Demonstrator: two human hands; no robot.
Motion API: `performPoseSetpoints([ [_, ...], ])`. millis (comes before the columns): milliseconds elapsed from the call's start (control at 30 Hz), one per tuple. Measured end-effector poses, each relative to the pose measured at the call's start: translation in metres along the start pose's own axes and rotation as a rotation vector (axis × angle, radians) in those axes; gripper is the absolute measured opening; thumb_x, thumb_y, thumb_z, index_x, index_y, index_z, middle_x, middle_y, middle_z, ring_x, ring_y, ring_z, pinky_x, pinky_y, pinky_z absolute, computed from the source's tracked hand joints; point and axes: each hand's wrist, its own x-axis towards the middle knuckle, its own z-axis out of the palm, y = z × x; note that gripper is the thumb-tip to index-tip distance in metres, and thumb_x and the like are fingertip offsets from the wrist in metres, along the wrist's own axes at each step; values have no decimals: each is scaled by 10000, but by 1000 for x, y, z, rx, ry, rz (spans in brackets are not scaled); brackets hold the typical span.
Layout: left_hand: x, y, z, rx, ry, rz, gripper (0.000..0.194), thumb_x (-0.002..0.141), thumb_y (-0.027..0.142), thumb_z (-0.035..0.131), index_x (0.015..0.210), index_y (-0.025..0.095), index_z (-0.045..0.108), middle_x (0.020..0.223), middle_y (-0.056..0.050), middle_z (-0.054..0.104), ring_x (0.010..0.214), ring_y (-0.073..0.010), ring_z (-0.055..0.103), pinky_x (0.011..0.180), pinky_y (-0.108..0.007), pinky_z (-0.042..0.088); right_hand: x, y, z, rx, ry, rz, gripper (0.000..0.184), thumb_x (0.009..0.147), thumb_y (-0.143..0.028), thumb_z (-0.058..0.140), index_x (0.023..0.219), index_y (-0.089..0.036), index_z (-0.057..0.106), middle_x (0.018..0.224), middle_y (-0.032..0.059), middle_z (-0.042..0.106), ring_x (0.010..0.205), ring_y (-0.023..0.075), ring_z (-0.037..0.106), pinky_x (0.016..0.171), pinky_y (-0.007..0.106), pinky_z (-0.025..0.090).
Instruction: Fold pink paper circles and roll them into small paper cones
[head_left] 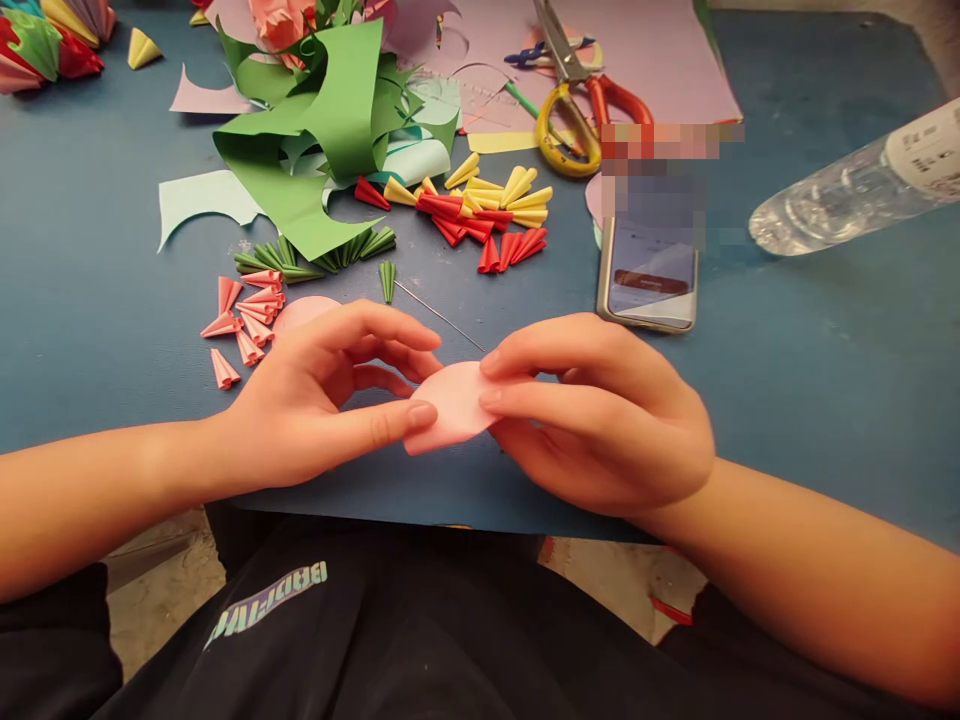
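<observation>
A pink paper piece (pixel 454 400) with a curved upper edge is held between my two hands, above the near part of the table. My left hand (pixel 337 390) pinches its left end, thumb on top and fingers behind. My right hand (pixel 600 410) grips the right end between thumb and fingers. A thin needle (pixel 439 315) lies on the table just beyond the paper, its near end close to my right fingertips. Beside its far end is a single green paper cone (pixel 387 281). Another pink paper circle (pixel 306 312) lies partly hidden behind my left hand.
Pink cones (pixel 251 315), green cones (pixel 352 250), red cones (pixel 487 235) and yellow cones (pixel 510 190) lie in groups. Green paper scraps (pixel 337 110), scissors (pixel 574 90), a phone (pixel 651 260) and a clear bottle (pixel 840 190) are farther back on the blue table (pixel 810 400).
</observation>
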Motion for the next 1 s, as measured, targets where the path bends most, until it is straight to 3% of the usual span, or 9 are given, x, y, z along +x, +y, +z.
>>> performPoseSetpoints([
  [33,0,0,0,-8,7,47,314,866,181,849,1133,254,701,1086,-40,735,1050,-200,742,881,-323,663,0,0,-1,3,-11,6,333,877,-44,725,1052,-326,701,1002,41,751,848,204,726,713,378,625],
  [100,-1,0,0,-13,2,-4,319,862,175,857,1130,276,716,1075,-35,750,1058,-204,749,903,-327,663,1,0,-2,6,-49,28,337,884,-51,725,1052,-343,712,1012,47,763,862,218,736,726,391,632],
  [200,0,1,-1,-1,15,-37,334,841,178,881,1121,282,732,1007,-17,760,921,-166,757,851,-282,660,1,-1,-2,26,-89,68,325,891,-81,738,1047,-366,729,1042,55,769,874,231,742,723,399,636],
  [400,1,1,-3,-40,19,-114,230,871,195,859,1053,268,740,940,6,746,869,-127,739,775,-200,630,-2,-3,4,81,-2,177,342,890,-105,757,1079,-389,725,1082,63,746,933,237,728,754,404,630],
  [533,4,3,-3,-70,26,-130,105,935,207,793,1021,232,738,895,8,722,800,-95,693,717,-171,594,-1,0,6,231,-54,247,388,869,-98,751,1159,-349,688,1005,46,731,806,206,672,667,379,585],
  [633,6,4,-3,-75,24,-92,93,956,208,766,1034,210,716,858,10,708,772,-92,671,691,-174,577,0,4,7,330,-52,217,416,848,-161,805,1208,-314,664,860,6,695,694,176,578,581,339,511],
  [800,6,0,-4,-5,24,16,124,931,193,772,1015,194,681,883,-1,672,771,-111,666,681,-199,586,-3,8,10,397,-54,233,404,844,-162,835,1192,-287,672,786,-16,668,675,161,555,600,326,500],
  [900,6,-5,-6,-38,-39,49,231,916,151,775,1068,249,631,955,4,707,853,-140,725,762,-248,631,-4,8,9,414,-54,251,363,851,-152,807,1170,-276,685,799,-6,677,673,161,565,621,338,516],
  [1000,6,-9,-8,11,-122,105,305,889,116,790,1108,270,644,904,7,724,815,-151,732,741,-262,628,-4,7,9,429,-63,285,346,869,-167,787,1180,-277,686,790,-3,675,684,174,603,626,346,532],
])
